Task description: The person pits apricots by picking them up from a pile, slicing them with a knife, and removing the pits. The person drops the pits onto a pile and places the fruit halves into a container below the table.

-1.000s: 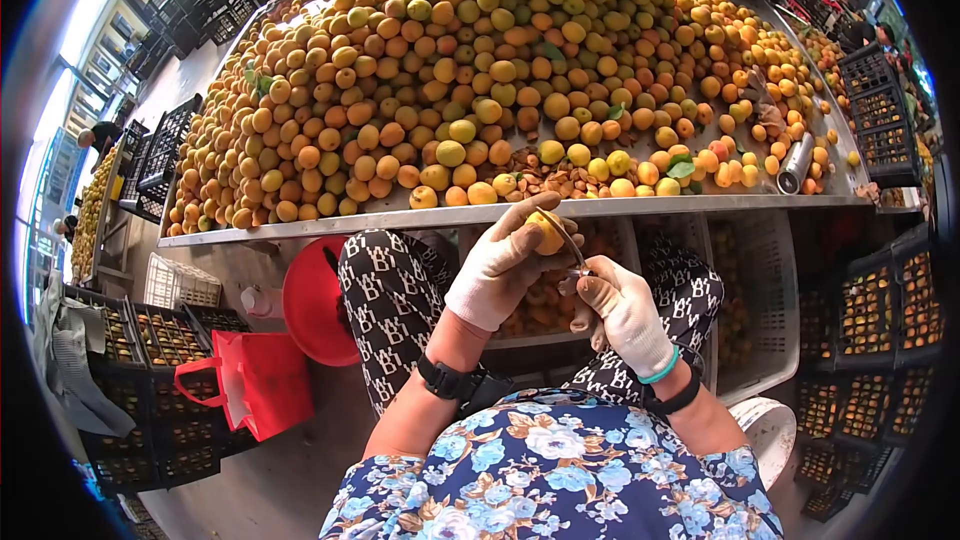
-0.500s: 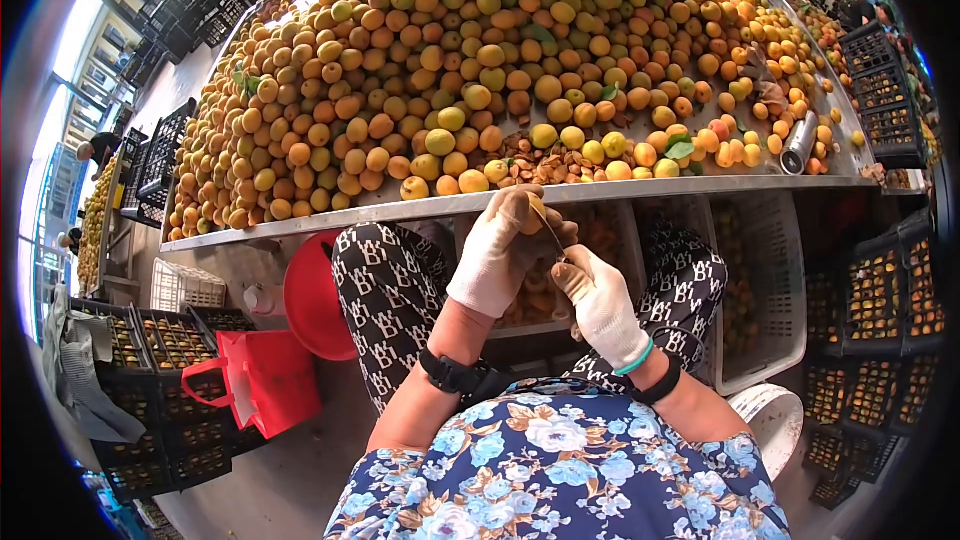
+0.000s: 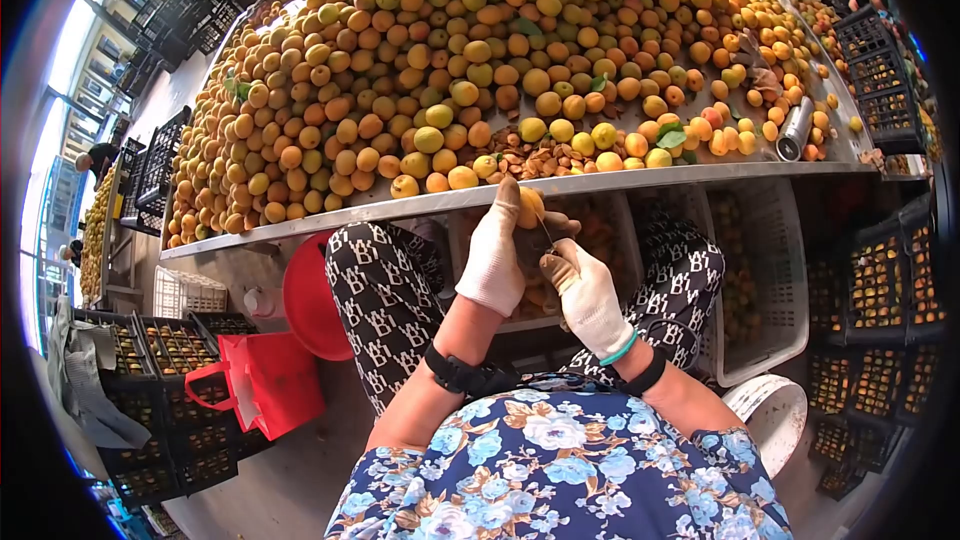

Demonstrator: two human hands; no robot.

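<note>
My left hand (image 3: 497, 258), in a white glove with stained fingertips, is closed around an apricot (image 3: 530, 207) just in front of the table's metal edge (image 3: 620, 182). My right hand (image 3: 588, 298), gloved the same way, grips a small knife (image 3: 546, 235). Its thin blade points up and left to the apricot; whether it has cut in cannot be made out. Just beyond my hands, a heap of brown pits or scraps (image 3: 545, 160) lies among whole apricots (image 3: 400, 70) piled on the table.
A metal cylinder (image 3: 795, 130) lies at the table's right side. Below stand a grey-white crate (image 3: 805, 290), a red basin (image 3: 312, 300), a red bag (image 3: 268, 380) and a white bucket (image 3: 785, 420). Black crates of fruit (image 3: 875, 290) are stacked on the right.
My left hand has turned and its thumb now points up beside the apricot, which shows more. My right hand has turned slightly, still with the knife. The view has shifted a little.
</note>
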